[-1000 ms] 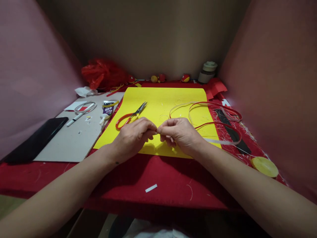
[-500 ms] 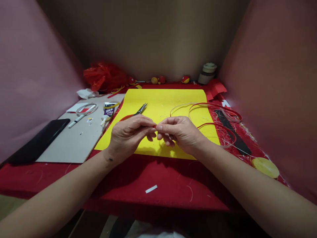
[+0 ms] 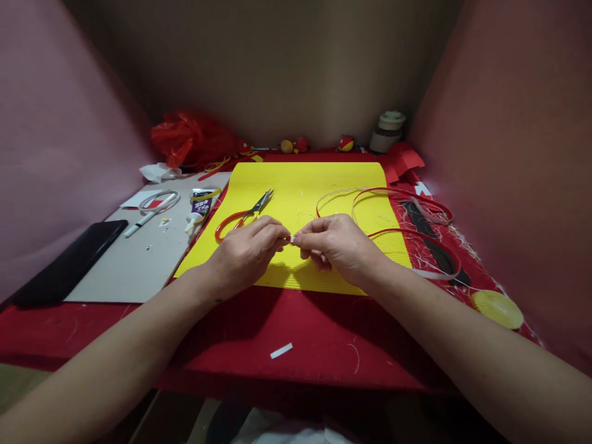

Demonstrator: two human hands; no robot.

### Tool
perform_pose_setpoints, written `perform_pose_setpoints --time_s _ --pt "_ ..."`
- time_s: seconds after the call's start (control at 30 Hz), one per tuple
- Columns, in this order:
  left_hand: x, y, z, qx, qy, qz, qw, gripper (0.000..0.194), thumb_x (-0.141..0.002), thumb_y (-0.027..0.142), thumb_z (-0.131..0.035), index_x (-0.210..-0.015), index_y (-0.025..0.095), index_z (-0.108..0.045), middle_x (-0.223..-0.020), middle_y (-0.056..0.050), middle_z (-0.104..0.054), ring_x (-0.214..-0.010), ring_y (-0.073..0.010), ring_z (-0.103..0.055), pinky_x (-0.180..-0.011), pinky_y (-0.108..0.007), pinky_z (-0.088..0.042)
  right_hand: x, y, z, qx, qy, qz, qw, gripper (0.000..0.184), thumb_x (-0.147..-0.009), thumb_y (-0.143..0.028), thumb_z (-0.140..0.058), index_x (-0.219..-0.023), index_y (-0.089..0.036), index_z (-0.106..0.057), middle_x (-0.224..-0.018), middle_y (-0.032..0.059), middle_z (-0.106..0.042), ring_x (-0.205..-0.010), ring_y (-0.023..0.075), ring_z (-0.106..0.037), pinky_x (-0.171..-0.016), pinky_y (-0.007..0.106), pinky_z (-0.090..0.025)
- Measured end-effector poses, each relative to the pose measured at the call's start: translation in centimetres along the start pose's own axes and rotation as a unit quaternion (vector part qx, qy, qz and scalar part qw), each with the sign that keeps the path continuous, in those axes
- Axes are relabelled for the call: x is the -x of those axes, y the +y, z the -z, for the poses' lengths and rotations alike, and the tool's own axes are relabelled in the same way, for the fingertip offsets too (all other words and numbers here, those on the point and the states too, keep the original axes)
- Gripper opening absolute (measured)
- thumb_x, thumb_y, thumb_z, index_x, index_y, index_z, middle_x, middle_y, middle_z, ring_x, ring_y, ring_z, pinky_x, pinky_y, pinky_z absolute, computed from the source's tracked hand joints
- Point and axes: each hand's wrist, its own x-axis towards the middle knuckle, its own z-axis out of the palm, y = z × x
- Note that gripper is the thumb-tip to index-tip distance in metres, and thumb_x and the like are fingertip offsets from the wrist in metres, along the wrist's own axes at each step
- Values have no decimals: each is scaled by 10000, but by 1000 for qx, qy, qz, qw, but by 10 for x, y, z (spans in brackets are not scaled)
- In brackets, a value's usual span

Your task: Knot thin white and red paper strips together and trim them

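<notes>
My left hand (image 3: 247,251) and my right hand (image 3: 335,243) meet fingertip to fingertip over the yellow corrugated sheet (image 3: 305,179). Both are closed in a pinch on the end of a narrow paper strip (image 3: 407,232), red on one face and whitish on the other. A little red and white of it shows between the fingertips; the rest of that end is hidden. From my right hand the strip runs off in long loops to the right. Red-handled scissors (image 3: 245,216) lie slightly open on the sheet, just beyond my left hand.
At left a grey board (image 3: 111,265) bears a glue tube (image 3: 203,203) and a white pen (image 3: 139,224), with a black case (image 3: 74,262) beside it. Loose threads, a dark bar (image 3: 428,237) and a yellow disc (image 3: 497,309) lie right. A white paper piece (image 3: 281,351) is near the front edge.
My left hand has rolled over, its back now more upward, uncovering the scissors' handles. White now shows between the fingertips. The strip's lower loop has swung outward to the right.
</notes>
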Motion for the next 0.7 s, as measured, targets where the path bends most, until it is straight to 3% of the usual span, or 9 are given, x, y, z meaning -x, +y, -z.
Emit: perform_pose_setpoints --time_s 0.13,0.37,0.5,0.57,0.7 --pt "3 0 -3 -6 -37 -23 999 119 -896 93 -440 -896 134 -551 -795 -59 -624 -684 -128 -599 -592 -231 -493 1 2 -4 5 29 -4 1000 90 -632 -133 -612 -548 -144 -583 -435 -39 -523 -324 46 -412 -337 194 -280" --pt "4 2 -2 8 -38 -4 999 129 -892 103 -438 -846 142 -552 -752 -41 -621 -651 -113 -595 -578 -217 -495 1 9 -9 -1 36 10 999 136 -619 -151 -599 -493 -158 -547 -385 -62 -466 -320 42 -373 -344 200 -249" --pt "0 4 1 85 -33 69 993 118 -893 175 -506 -816 148 -591 -707 -17 -637 -590 -86 -608 -549 -186 -501 0 11 -8 -29 26 22 999 137 -624 -146 -598 -499 -160 -543 -384 -63 -463 -320 38 -360 -337 195 -222" --pt "-3 6 4 173 -36 142 974 97 -881 198 -545 -831 148 -611 -687 -5 -642 -546 -70 -614 -531 -168 -505 0 10 -6 -72 11 26 997 152 -636 -163 -619 -508 -161 -537 -393 -62 -475 -319 35 -354 -331 192 -207" --pt "-7 13 9 357 -18 267 895 73 -847 190 -592 -864 132 -632 -660 -9 -666 -546 -104 -656 -551 -199 -549 -2 10 -4 -140 -35 37 989 192 -663 -213 -668 -529 -159 -542 -383 -64 -478 -314 36 -354 -330 181 -216"
